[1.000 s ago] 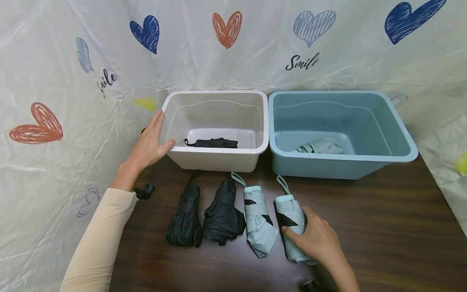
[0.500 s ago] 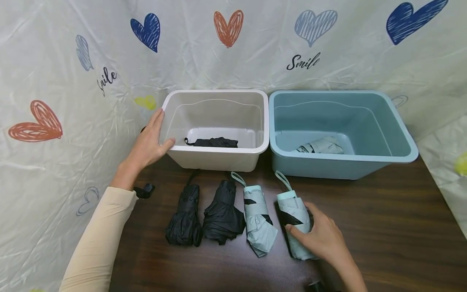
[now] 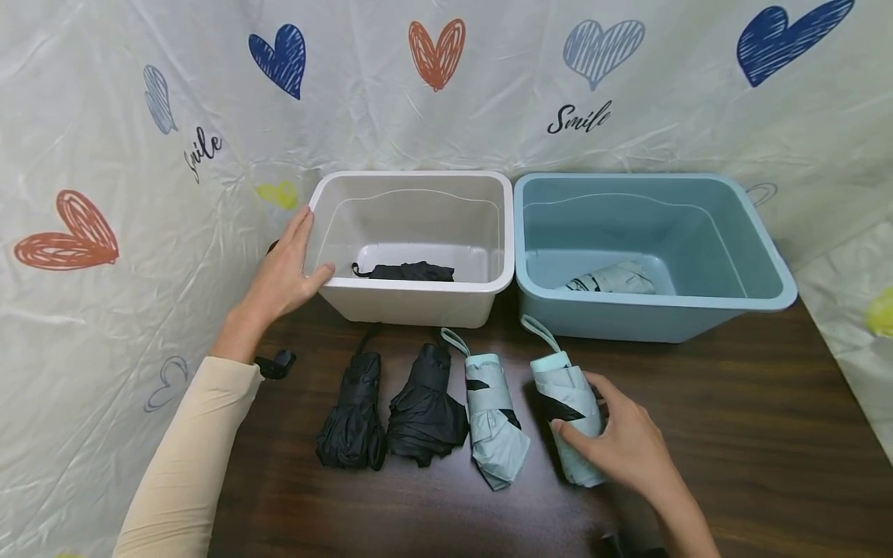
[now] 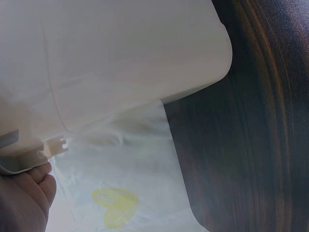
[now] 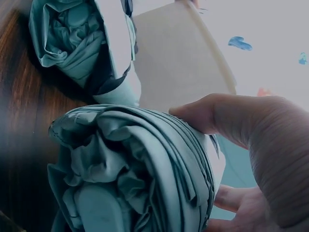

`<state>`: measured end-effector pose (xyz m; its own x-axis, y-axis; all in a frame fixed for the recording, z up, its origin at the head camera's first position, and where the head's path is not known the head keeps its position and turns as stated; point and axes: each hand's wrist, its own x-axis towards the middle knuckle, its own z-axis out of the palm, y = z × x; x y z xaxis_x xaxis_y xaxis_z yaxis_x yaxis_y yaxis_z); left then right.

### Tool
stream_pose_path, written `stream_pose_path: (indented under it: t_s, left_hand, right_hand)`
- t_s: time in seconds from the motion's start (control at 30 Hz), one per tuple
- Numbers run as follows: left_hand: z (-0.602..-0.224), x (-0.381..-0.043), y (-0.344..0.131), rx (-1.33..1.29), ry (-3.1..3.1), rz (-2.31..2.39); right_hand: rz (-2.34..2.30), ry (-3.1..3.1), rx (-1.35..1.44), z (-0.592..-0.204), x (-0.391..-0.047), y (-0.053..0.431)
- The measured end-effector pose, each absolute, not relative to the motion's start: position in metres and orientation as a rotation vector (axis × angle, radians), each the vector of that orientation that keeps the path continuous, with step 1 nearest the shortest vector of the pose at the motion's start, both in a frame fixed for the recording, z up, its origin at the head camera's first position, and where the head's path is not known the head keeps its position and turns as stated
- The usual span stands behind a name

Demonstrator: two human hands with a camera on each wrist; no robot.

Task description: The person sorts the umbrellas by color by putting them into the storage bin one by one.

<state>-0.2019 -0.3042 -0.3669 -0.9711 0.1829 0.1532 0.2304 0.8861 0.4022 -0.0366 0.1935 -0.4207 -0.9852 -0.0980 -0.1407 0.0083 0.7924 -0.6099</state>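
Observation:
My right hand (image 3: 628, 442) holds a folded pale green umbrella (image 3: 567, 403) with a black patch, thumb on its near side and fingers round the far side. Its wrist loop points towards the bins; the right wrist view shows the bunched end of this umbrella (image 5: 120, 169). To its left lies a similar pale green umbrella (image 3: 494, 434). Beside that are two folded black umbrellas, one black umbrella (image 3: 427, 407) in the middle and another black umbrella (image 3: 352, 415) farther left. My left hand (image 3: 279, 275) grips the rim of the white bin (image 3: 412, 302) at its left front corner.
A blue bin (image 3: 593, 316) stands right against the white one, with a pale green umbrella (image 3: 617, 279) inside. The white bin contains a black umbrella (image 3: 415, 272). Behind both hangs a heart-printed sheet (image 3: 502, 101). The dark wooden table (image 3: 767, 434) extends to the right.
The right hand has shifted the pale green umbrella slightly forward and right, away from the neighbouring one; its loop now overlaps the blue bin's front. The left hand stays at the white bin.

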Motion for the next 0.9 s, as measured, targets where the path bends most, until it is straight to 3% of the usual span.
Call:
stream_pose_path:
  t_s: [0.9]
  left_hand:
    - [-0.367, -0.202, -0.303, -0.319, -2.941, -0.662]
  right_hand:
    - [-0.995, 2.945, -0.247, -0.387, -0.052, 0.2]
